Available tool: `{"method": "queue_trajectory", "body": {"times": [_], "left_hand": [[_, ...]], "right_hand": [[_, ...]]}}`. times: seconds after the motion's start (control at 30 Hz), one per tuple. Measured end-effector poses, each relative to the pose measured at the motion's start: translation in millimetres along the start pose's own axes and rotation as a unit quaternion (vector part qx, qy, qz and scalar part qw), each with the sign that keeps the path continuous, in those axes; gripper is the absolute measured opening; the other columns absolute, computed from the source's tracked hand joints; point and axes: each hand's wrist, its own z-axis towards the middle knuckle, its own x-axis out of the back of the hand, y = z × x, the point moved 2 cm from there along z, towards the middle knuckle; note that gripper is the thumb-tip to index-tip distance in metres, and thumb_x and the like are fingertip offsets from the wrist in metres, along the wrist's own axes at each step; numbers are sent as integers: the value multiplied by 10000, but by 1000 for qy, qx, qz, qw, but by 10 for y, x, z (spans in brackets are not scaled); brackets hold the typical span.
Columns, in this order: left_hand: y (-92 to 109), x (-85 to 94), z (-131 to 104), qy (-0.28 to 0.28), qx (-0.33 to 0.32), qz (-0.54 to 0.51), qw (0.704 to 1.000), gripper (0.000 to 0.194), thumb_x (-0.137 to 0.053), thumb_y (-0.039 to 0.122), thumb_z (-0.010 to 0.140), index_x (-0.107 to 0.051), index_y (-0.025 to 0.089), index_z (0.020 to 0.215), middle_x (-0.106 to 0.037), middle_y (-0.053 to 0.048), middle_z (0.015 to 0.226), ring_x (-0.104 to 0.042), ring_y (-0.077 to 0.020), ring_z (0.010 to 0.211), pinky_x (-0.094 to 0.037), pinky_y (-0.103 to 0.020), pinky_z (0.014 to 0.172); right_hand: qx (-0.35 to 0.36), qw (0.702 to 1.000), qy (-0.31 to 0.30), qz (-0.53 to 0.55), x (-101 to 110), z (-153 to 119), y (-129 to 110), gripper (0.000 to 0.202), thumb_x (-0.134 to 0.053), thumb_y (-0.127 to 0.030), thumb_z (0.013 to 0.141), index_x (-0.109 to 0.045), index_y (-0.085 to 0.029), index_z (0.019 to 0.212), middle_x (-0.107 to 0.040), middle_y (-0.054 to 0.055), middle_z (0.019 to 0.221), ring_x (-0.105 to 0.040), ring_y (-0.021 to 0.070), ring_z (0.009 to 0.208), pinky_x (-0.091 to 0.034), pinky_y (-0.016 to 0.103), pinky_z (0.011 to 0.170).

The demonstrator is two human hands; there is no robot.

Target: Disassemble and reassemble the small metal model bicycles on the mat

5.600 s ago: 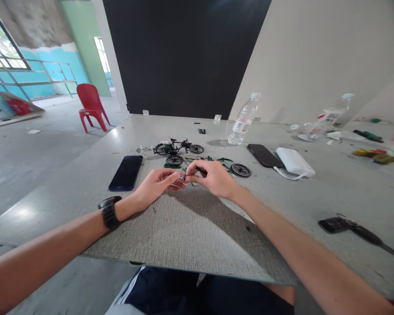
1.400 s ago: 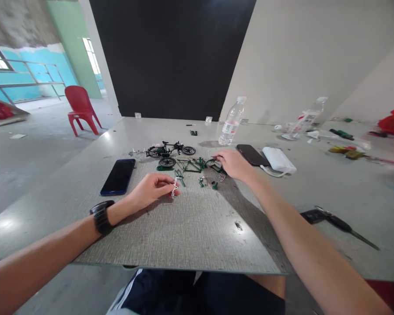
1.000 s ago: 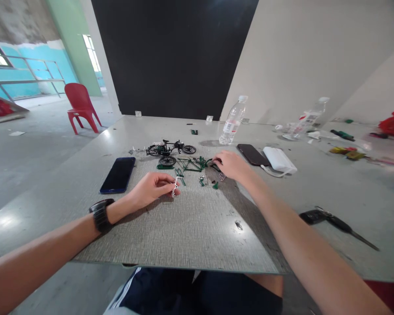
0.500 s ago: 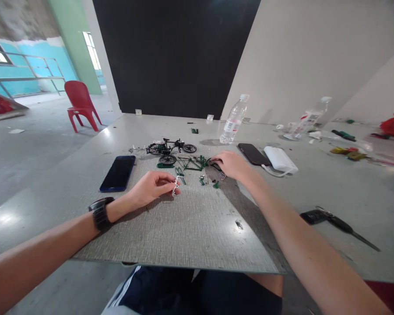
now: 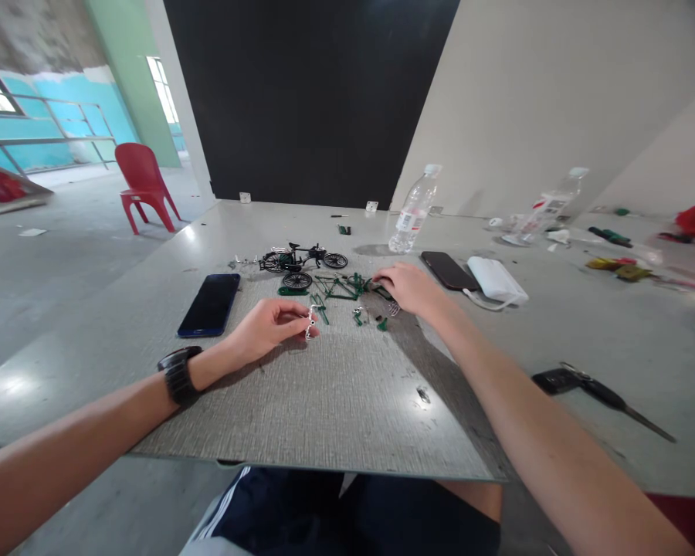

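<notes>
My left hand [image 5: 269, 332] pinches a small silver metal part [image 5: 311, 323] of a model bicycle, held just above the table. Curled over the small parts right of the green model bicycle frame [image 5: 337, 288] is my right hand [image 5: 405, 287]. Its fingertips are beside a dark curved piece, and whatever they grip is hidden. Behind the frame lies a black model bicycle [image 5: 303, 257], with a loose black wheel [image 5: 296, 281] in front of it. Several small green parts [image 5: 382, 325] are scattered between my hands.
A blue-edged phone [image 5: 209, 306] lies left of the parts. To the right are a plastic bottle [image 5: 415, 210], a dark phone [image 5: 447, 271], a white power bank [image 5: 496, 279] and keys [image 5: 605, 398]. A black panel [image 5: 310, 100] stands behind the table.
The view has shifted very slightly. The silver part has turned a little in my left hand; my right hand stays over the same parts.
</notes>
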Motion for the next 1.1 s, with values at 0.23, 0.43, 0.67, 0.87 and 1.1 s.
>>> {"method": "queue_trajectory", "body": {"times": [0.23, 0.43, 0.67, 0.87, 1.1], "left_hand": [[6, 24, 16, 33, 17, -11, 999, 220, -739, 335, 866, -713, 138, 959, -794, -105, 945, -751, -191, 887, -608, -338, 854], [-12, 47, 25, 61, 11, -29, 998, 256, -754, 341, 865, -710, 132, 1006, -800, -122, 988, -753, -188, 863, -608, -350, 854], [-52, 103, 46, 113, -17, -26, 993, 221, -759, 320, 858, -695, 153, 987, -799, -98, 969, -751, -186, 908, -592, -323, 856], [-60, 117, 59, 118, -35, -24, 992, 247, -778, 334, 831, -679, 150, 962, -789, -86, 906, -737, -175, 860, -569, -308, 802], [-35, 105, 40, 116, -35, -38, 992, 266, -822, 315, 766, -682, 159, 930, -771, -59, 850, -683, -141, 722, -509, -252, 631]], "right_hand": [[37, 997, 15, 69, 69, 9, -72, 250, -516, -269, 998, -758, -238, 1054, -739, 86, 1092, -666, 233, 970, -480, 378, 877], [82, 989, 32, 121, 196, -71, -373, 254, -523, -356, 1011, -741, -226, 1012, -730, 79, 1042, -648, 207, 864, -474, 363, 803], [196, 965, 76, 158, 195, -186, -883, 211, -538, -335, 1026, -713, -216, 1031, -671, 71, 1015, -609, 168, 789, -449, 309, 703], [282, 935, 154, 149, 169, -303, -1180, 227, -521, -307, 1052, -715, -191, 1069, -661, 67, 988, -602, 145, 767, -443, 284, 676], [313, 918, 223, 100, 203, -371, -1330, 231, -509, -294, 1064, -714, -193, 1032, -681, 68, 926, -617, 166, 790, -480, 310, 709]]}}
